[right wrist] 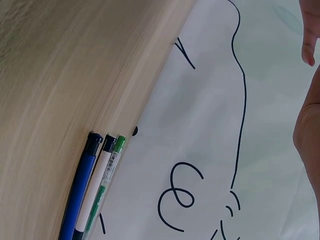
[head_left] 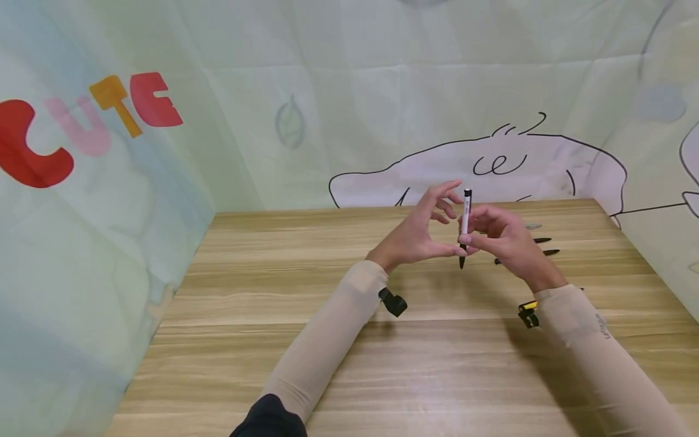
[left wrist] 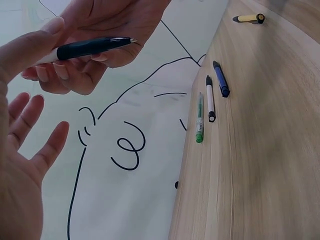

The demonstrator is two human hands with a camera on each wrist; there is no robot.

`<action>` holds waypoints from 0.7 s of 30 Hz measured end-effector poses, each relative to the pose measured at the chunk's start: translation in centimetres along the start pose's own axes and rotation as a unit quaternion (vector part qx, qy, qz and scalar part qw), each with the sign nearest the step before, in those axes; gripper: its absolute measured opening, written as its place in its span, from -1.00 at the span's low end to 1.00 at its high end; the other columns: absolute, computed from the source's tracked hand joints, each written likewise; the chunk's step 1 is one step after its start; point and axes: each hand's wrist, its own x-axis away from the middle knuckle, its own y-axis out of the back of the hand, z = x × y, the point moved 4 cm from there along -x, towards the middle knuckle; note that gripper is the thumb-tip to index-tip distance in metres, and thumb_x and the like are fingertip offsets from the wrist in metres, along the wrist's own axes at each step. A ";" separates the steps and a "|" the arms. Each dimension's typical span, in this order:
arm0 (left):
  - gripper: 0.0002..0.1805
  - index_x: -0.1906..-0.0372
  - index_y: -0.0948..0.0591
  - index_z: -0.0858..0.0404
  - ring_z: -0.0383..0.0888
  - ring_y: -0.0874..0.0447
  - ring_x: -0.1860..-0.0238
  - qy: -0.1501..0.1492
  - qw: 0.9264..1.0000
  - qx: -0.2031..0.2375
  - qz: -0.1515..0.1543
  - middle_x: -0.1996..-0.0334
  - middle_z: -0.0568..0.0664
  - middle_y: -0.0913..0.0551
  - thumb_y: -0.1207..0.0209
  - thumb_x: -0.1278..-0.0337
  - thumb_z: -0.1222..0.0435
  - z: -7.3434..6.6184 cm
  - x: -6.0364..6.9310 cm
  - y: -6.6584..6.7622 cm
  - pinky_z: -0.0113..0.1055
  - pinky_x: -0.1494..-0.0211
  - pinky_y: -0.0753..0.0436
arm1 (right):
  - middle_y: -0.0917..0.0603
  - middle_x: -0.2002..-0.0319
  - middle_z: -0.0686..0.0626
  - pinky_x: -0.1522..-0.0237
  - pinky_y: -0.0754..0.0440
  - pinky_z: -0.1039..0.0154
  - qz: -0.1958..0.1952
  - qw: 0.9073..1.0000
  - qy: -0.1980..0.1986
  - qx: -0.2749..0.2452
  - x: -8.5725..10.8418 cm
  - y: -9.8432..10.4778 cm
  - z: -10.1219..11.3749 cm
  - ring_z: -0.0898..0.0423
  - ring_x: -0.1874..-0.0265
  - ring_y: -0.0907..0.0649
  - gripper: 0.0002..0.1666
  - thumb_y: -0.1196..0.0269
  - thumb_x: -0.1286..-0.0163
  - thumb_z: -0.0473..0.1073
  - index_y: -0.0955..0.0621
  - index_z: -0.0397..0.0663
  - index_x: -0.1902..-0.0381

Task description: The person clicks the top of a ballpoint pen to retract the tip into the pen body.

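Note:
Between both hands stands a white ballpoint pen (head_left: 466, 212) with a black end and a dark grip. It is nearly upright above the table, writing point down. My right hand (head_left: 499, 237) pinches it by its lower half. My left hand (head_left: 417, 233) has its fingers spread apart, and its thumb tip touches the pen by the right thumb. From the left wrist, the pen (left wrist: 92, 48) shows its metal point out, the right hand (left wrist: 117, 27) behind it. Only parts of hands show at the right edge of the right wrist view, without the pen.
Beyond the right hand lie a green clear pen (left wrist: 200, 120), a white pen (left wrist: 210, 100) and a blue pen (left wrist: 221, 80), side by side. A yellow pen (left wrist: 248, 19) lies apart from them. A printed cloth (head_left: 306, 121) hangs behind the wooden table (head_left: 273, 255).

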 end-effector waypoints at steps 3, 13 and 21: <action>0.23 -0.58 -0.01 0.15 -0.12 -0.47 -0.07 -0.003 1.000 -0.002 0.002 -0.24 0.09 -0.34 -0.58 0.13 0.35 0.2 0.0 0.0 -0.17 -0.19 -0.64 | -0.69 0.18 -0.07 0.25 -0.79 0.23 -0.002 1.000 -0.003 0.002 -0.1 -0.1 -0.1 0.14 0.15 -0.72 -0.70 -0.29 -0.36 -0.49 -0.54 -0.33 -0.03; 0.20 -0.57 -0.04 0.16 -0.14 -0.48 -0.06 0.001 1.000 -0.011 0.001 -0.24 0.10 -0.31 -0.58 0.12 0.33 0.0 0.1 0.0 -0.26 -0.16 -0.63 | -0.68 0.14 -0.08 0.27 -0.78 0.25 -0.002 1.000 0.005 -0.008 -0.3 -0.6 -0.3 0.12 0.09 -0.72 -0.72 -0.27 -0.36 -0.50 -0.55 -0.30 0.00; 0.18 -0.58 -0.07 0.08 -0.20 -0.49 -0.06 0.017 1.000 -0.019 0.003 -0.24 0.05 -0.30 -0.58 0.11 0.28 0.3 0.3 0.0 -0.34 -0.18 -0.61 | -0.69 0.15 -0.02 0.27 -0.77 0.27 -0.016 1.000 -0.008 0.010 -0.5 -0.9 -0.4 0.13 0.12 -0.72 -0.74 -0.30 -0.36 -0.46 -0.56 -0.30 0.02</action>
